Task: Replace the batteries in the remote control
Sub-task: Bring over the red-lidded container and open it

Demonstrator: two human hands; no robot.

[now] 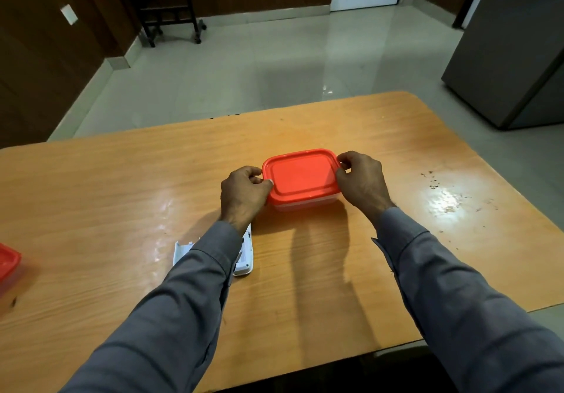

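Note:
A clear plastic box with a red lid (300, 176) stands in the middle of the wooden table (122, 197). My left hand (244, 193) grips the lid's left edge and my right hand (361, 179) grips its right edge. The lid sits on the box. A white remote control (245, 257) lies on the table under my left forearm, mostly hidden by the sleeve. Its white battery cover (180, 251) lies just to the left of it. No batteries are visible.
A second red-lidded box (7, 266) is cut off at the table's left edge. Dark specks (433, 183) mark the table's right side. A grey cabinet (515, 57) stands on the tiled floor at the far right, and a black wheeled stand (171, 20) is at the back.

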